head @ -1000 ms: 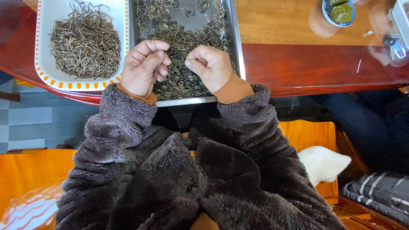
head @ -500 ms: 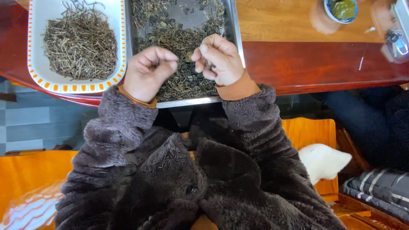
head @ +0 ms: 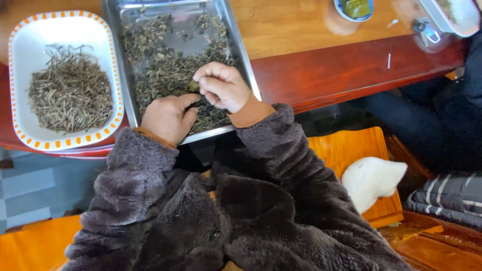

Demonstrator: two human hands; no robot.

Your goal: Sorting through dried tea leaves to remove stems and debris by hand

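Steel rectangular tray of dark dried leaves sitting on glossy red-brown wooden table, left hand and right hand both curled, pinching leaves, white orange-rimmed dish of dry stems lying alongside, grey tiled floor showing below.

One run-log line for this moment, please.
left hand: on dried dark leaves | right hand: pinching leaves | in: rectangular steel tray | beside: white orange-rimmed dish of dry stems

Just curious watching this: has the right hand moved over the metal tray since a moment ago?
Yes. The right hand has shifted left toward the tray's middle, meeting the left hand.
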